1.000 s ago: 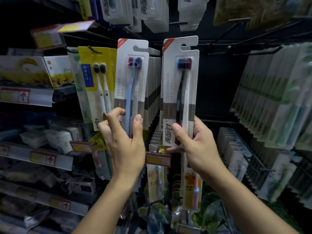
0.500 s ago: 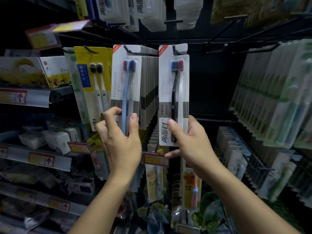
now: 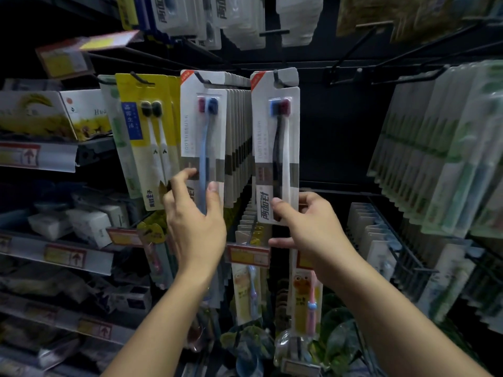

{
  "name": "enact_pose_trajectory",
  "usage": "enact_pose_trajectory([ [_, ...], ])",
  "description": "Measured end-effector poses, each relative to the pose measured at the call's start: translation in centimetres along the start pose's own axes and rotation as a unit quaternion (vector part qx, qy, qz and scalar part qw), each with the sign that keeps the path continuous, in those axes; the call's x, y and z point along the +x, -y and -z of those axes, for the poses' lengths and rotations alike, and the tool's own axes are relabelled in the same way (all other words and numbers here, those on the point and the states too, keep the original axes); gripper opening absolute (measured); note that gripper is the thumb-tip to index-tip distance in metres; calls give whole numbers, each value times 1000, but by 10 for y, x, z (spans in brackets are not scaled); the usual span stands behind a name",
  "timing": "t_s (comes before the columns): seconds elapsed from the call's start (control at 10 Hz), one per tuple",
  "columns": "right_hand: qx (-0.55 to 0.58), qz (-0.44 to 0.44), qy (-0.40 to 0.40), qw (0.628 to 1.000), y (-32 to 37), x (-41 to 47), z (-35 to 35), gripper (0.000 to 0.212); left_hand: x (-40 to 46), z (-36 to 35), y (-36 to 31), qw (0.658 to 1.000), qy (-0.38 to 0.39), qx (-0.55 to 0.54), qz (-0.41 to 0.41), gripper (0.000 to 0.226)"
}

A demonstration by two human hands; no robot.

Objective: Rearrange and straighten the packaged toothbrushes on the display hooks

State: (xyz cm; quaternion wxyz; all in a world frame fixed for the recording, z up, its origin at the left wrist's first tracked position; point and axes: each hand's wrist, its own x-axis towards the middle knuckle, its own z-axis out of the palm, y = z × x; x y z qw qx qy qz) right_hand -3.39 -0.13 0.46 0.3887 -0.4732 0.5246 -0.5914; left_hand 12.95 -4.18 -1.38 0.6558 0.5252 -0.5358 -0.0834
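Left hand (image 3: 194,227): raised at the lower end of the front toothbrush pack (image 3: 202,142), thumb laid on the pack's face near its bottom edge, fingers curled round its left edge; it grips this pack. The pack hangs upright on a black hook (image 3: 201,77) at the head of a long row of like packs (image 3: 239,145) behind it.

Right hand (image 3: 313,227): at the bottom of the single toothbrush pack (image 3: 275,148), thumb on the printed front, fingers behind the right edge; it pinches this pack. The pack hangs upright on its own hook (image 3: 276,76), just right of the row, apart from it by a narrow gap.

Count: two brushes in each of the two held packs, heads up, one blue and one dark red. The row behind the left pack is too tightly stacked to count.

Surroundings:
- Yellow pack (image 3: 148,137) with two dark-headed brushes, hanging just left of the left hand, its lower corner partly covered by the fingers.
- Green-and-white packs (image 3: 441,148) in dense rows, well to the right.
- Two children's brush packs (image 3: 306,303) below the hands, partly hidden by the right wrist.
- Orange price tag (image 3: 249,254) between the wrists.
- Shelves with boxes (image 3: 81,221) and price strips on the left, dim and blurred.
- More white packs (image 3: 239,20) on the upper hooks.
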Motion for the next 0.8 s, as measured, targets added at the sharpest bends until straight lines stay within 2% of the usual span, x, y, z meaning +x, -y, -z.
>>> enact_pose_trajectory([
  [0.1,37,-30,-3,999,0,3,3,53,3,-1,4,1000,-2,9,25,29],
  [0.2,29,-20,-10,999,0,3,8,47,4,-2,3,999,-12,16,34,27],
  [0.3,-1,-4,-18,1000,-1,0,12,51,2,-2,1,999,-20,10,32,26],
  [0.6,-47,23,-30,998,0,-7,22,51,-6,2,-12,999,-34,-1,22,23],
  [0.8,-65,51,-22,996,0,-13,27,36,-9,6,-20,999,-33,-15,-19,28],
])
